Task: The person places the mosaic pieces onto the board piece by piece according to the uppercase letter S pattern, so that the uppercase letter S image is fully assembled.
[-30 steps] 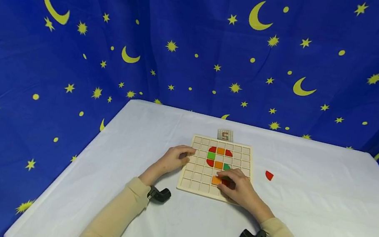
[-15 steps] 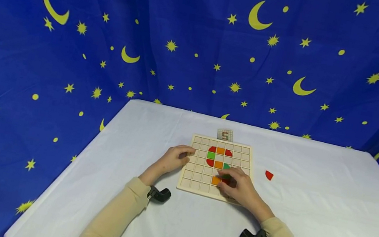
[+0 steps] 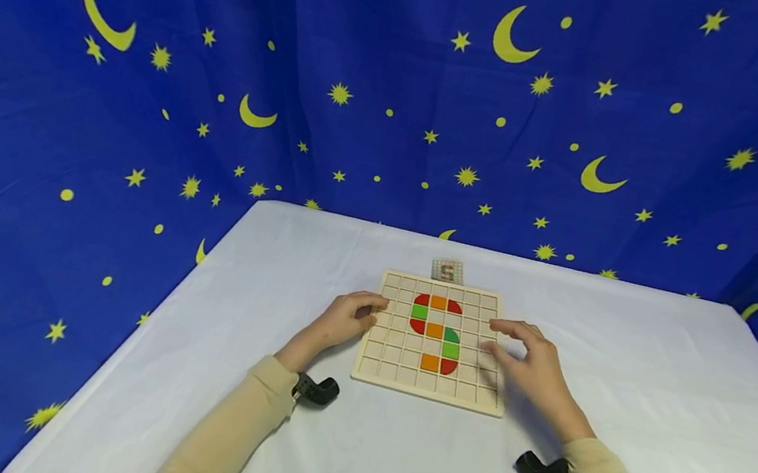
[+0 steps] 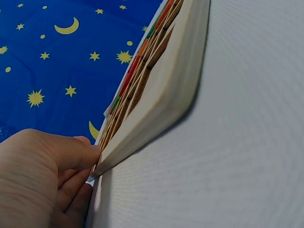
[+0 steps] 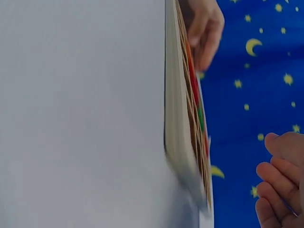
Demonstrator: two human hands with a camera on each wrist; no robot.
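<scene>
A square wooden grid board (image 3: 396,354) lies on the table. Set in its cells, red, orange and green tiles (image 3: 450,351) form an S-like figure. My left hand (image 3: 343,320) grips the board's left edge; in the left wrist view its thumb (image 4: 80,151) lies on the rim, fingers beneath and beside it. At the right edge, my right hand (image 3: 537,374) hovers with thumb and fingers apart. The right wrist view shows this right hand (image 5: 282,178) with loosely bent fingers and nothing visible in them. The loose red quarter-round tile seen earlier is hidden behind the right hand.
Just behind the board lies a small pattern card (image 3: 447,271) with an S printed on a grid. A white cloth covers the table (image 3: 384,466). Blue curtains (image 3: 380,59) with stars and moons hang behind and at the sides.
My right hand has left the lower tiles and moved right to the board's edge, uncovering the orange, green and red tiles there. The left hand stays in place.
</scene>
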